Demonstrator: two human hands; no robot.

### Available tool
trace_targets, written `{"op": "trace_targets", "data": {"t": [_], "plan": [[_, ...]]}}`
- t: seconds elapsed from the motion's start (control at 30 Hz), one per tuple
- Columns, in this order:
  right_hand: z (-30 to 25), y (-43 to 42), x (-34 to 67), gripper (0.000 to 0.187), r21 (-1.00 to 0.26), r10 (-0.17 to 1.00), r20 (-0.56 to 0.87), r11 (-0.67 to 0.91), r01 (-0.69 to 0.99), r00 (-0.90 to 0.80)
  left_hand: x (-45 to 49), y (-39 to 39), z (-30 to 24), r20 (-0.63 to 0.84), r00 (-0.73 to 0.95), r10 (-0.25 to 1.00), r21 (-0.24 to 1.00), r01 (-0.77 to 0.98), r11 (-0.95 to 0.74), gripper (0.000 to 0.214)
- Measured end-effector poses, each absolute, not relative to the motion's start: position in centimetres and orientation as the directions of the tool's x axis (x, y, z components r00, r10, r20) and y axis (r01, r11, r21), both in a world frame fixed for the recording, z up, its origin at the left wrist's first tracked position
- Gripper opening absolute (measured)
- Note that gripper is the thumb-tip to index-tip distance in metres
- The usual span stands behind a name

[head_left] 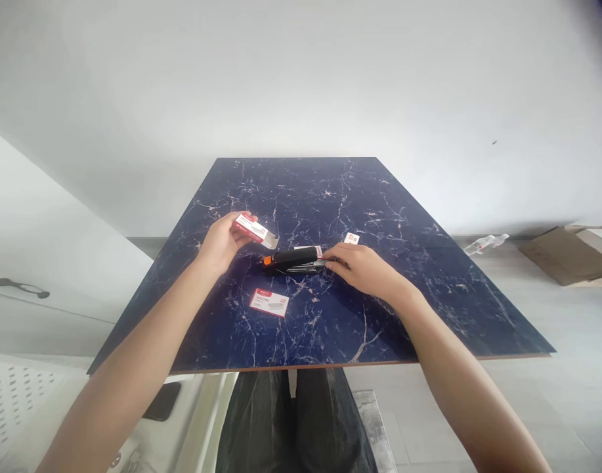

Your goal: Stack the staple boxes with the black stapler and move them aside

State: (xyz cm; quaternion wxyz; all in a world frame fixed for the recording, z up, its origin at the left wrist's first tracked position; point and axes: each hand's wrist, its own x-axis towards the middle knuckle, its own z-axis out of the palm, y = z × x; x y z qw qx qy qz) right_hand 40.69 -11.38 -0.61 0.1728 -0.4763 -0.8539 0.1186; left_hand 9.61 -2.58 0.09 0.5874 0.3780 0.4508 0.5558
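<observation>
My left hand [222, 242] is closed around a small red-and-white staple box [254, 228], lifted over the table with its end flap open toward the right. Just below and right of that box lies a black stapler [295, 259] with an orange tip at its left end. My right hand [357, 266] has its fingers closed at the stapler's right end, beside a metal part there; the fingertips are partly hidden. Nearer to me, a second red-and-white staple box [270, 303] lies flat. Behind the stapler, another white-and-red box is partly covered by it.
The dark blue marbled table [301, 184] stands against a white wall. A white card with a red print [351, 238] lies beyond my right hand. On the floor to the right are a plastic bottle [486, 244] and a cardboard box [566, 256]. A white cabinet [44, 230] stands at left.
</observation>
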Motion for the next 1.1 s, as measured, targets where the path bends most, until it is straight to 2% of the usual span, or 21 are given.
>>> {"op": "trace_targets", "data": {"t": [0.27, 0.4, 0.5, 0.57, 0.67, 0.73, 0.8, 0.9, 1.1], "plan": [[-0.7, -11.5, 40.5, 0.016, -0.369, 0.857, 0.217, 0.516, 0.773, -0.468, 8.8, -1.8, -0.6, -0.125, -0.056, 0.991, 0.96, -0.26, 0.106, 0.023], [-0.5, -11.4, 40.4, 0.01, -0.48, 0.901, 0.2, 0.432, 0.764, -0.384, 8.8, -1.6, -0.9, -0.133, -0.053, 0.99, 0.954, -0.279, 0.113, 0.019], [-0.2, -11.4, 40.5, 0.016, -0.62, 0.945, 0.168, 0.323, 0.715, -0.282, 8.9, -1.8, -0.3, -0.094, -0.06, 0.994, 0.944, -0.324, 0.07, 0.016], [0.0, -11.5, 40.4, 0.021, -0.747, 0.962, 0.18, 0.27, 0.608, -0.206, 9.1, -2.4, 0.5, -0.03, -0.039, 0.999, 0.922, -0.387, 0.013, 0.015], [0.6, -11.8, 39.8, 0.04, -0.933, 0.971, 0.19, 0.224, 0.282, -0.144, 10.1, -4.2, 1.9, 0.056, 0.053, 0.997, 0.881, -0.472, -0.025, 0.014], [1.2, -12.0, 39.1, 0.04, -0.994, 0.98, 0.1, 0.104, 0.019, -0.17, 11.3, -5.7, 2.6, 0.076, 0.104, 0.992, 0.881, -0.473, -0.018, 0.015], [1.9, -12.3, 38.1, 0.031, -0.983, 0.97, -0.022, -0.065, -0.173, -0.24, 12.6, -7.1, 2.8, 0.08, 0.133, 0.988, 0.888, -0.459, -0.01, 0.015], [2.6, -12.7, 36.4, 0.031, -0.949, 0.947, -0.083, -0.17, -0.266, -0.311, 13.9, -8.5, 2.4, 0.08, 0.202, 0.976, 0.893, -0.45, 0.02, 0.017], [2.2, -12.9, 34.4, 0.036, -0.967, 0.957, -0.024, -0.095, -0.237, -0.289, 14.0, -9.1, 1.6, 0.105, 0.288, 0.952, 0.894, -0.446, 0.036, 0.02]]}}
